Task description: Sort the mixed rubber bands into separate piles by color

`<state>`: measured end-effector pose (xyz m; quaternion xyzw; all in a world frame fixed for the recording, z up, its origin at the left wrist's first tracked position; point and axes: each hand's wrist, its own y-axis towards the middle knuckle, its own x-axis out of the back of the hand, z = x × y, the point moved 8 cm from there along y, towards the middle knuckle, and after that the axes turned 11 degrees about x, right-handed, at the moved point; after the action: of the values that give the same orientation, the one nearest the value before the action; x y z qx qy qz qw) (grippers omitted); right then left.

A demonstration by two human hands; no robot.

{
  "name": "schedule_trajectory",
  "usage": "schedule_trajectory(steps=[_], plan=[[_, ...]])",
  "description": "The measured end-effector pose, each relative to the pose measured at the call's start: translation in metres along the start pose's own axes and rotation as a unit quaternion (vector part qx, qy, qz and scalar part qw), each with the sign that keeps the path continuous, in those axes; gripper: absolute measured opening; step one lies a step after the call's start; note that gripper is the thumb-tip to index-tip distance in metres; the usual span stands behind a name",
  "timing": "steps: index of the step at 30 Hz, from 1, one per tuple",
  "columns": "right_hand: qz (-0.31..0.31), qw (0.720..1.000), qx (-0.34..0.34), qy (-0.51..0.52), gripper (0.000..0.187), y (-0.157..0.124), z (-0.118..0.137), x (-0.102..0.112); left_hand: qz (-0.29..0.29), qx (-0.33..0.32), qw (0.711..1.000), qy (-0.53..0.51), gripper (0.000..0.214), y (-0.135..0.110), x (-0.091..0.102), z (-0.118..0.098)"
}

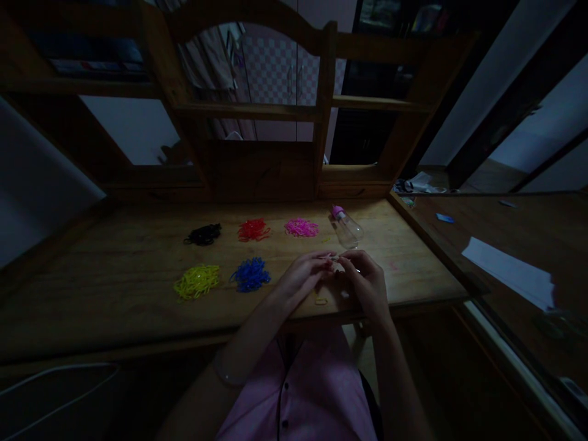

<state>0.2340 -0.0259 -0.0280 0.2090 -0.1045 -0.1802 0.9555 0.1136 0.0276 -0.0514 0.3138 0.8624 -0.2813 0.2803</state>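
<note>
My left hand (303, 277) and my right hand (369, 280) meet above the front part of the wooden table (138, 275). Their fingers are pinched together around something small and pale, too dim and tiny to name. Below them, close to the front edge, lie a small yellow loop (321, 301) and a small whitish bit (344, 294). To the left of my left hand is a pile of blue thin bands (251, 274), with a yellow pile (197, 282) beyond it. Farther back sit pink (301, 228), red (253, 229) and black (203, 234) piles.
A clear bottle with a pink cap (348, 228) lies just behind my right hand. Wooden shelving (266, 113) rises at the table's back. On the right, a second wooden surface holds white paper (509, 271) and a small blue item (444, 218). A white cable (59, 369) hangs lower left.
</note>
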Motion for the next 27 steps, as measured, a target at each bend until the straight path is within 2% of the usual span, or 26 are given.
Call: schedule_trajectory(steps=[4, 7, 10, 13, 15, 18, 22, 24, 27], plan=[[0.013, 1.000, 0.008, 0.018, 0.017, -0.001, 0.006, -0.002, 0.001, 0.045, 0.991, -0.126, 0.018, 0.001, -0.008, 0.005], [0.015, 1.000, 0.023, 0.004, 0.019, -0.001, 0.010, -0.002, 0.015, 0.075, 0.982, -0.170, 0.020, -0.004, -0.017, 0.008], [-0.016, 1.000, 0.017, -0.008, 0.022, -0.001, 0.009, 0.004, 0.019, 0.099, 0.978, -0.185, 0.023, -0.009, -0.019, 0.008], [-0.068, 0.998, -0.013, 0.004, 0.026, -0.002, 0.002, 0.013, -0.067, 0.044, 0.989, -0.127, 0.025, -0.005, 0.001, -0.011], [-0.089, 0.995, -0.024, 0.024, 0.029, -0.003, -0.002, 0.016, -0.138, -0.021, 0.987, -0.080, 0.025, 0.002, 0.018, -0.036], [-0.084, 0.995, -0.033, 0.043, 0.031, -0.004, -0.007, 0.014, -0.197, -0.081, 0.976, -0.030, 0.023, 0.016, 0.035, -0.073], [-0.072, 0.997, -0.022, 0.019, 0.031, -0.002, -0.007, 0.012, -0.233, -0.111, 0.964, 0.066, 0.026, 0.029, 0.044, -0.101], [-0.067, 0.997, -0.021, 0.021, 0.031, -0.002, -0.007, 0.012, -0.233, -0.121, 0.958, 0.116, 0.028, 0.027, 0.042, -0.104], [-0.066, 0.997, -0.022, 0.026, 0.030, -0.003, -0.007, 0.013, -0.217, -0.153, 0.944, 0.197, 0.026, 0.010, 0.034, -0.099]])
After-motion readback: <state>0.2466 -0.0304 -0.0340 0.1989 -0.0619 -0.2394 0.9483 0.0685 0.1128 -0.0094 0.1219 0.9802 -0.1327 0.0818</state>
